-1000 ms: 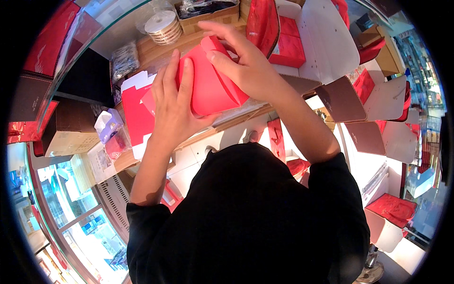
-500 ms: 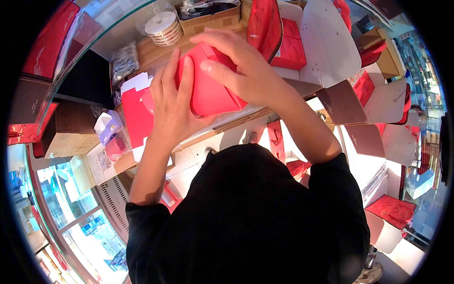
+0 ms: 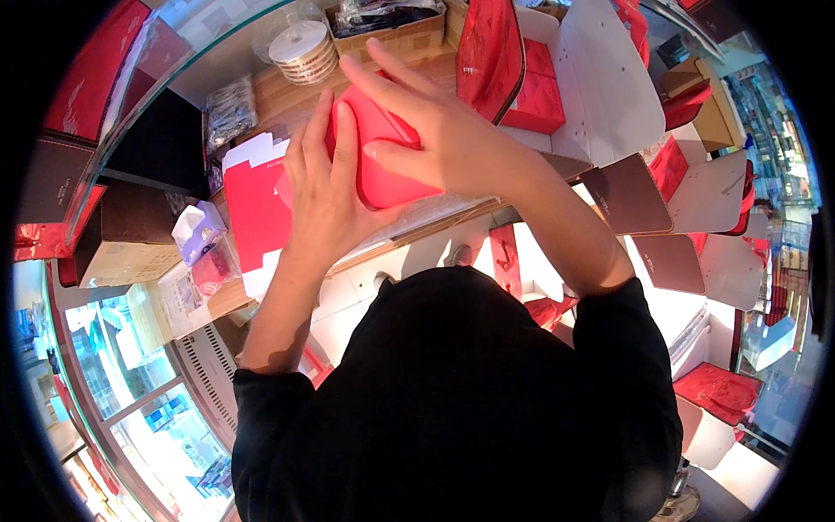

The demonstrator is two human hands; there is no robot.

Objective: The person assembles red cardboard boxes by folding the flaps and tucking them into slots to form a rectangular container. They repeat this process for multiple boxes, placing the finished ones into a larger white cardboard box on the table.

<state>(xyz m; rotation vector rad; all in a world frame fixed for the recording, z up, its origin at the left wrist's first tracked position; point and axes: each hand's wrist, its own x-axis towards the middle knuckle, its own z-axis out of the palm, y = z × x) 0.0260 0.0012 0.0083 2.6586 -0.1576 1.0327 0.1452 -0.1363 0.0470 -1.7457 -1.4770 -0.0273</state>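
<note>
Pressing a red folded-card box (image 3: 383,157) between both palms above the wooden counter (image 3: 278,96): left hand (image 3: 326,191) flat against its near side, fingers extended, right hand (image 3: 444,139) curled over the top, seemingly to hold the folds closed. Long axis runs roughly upper-left to lower-right, broad face tilted toward the camera. Flat red-and-white carton blank (image 3: 252,204) lies just left.

We count two hands, the left hand (image 3: 326,187) and right hand (image 3: 444,130), on one red box (image 3: 383,165). We see one ribbon spool (image 3: 302,50) at the top and one tissue box (image 3: 198,231) at left.
</note>
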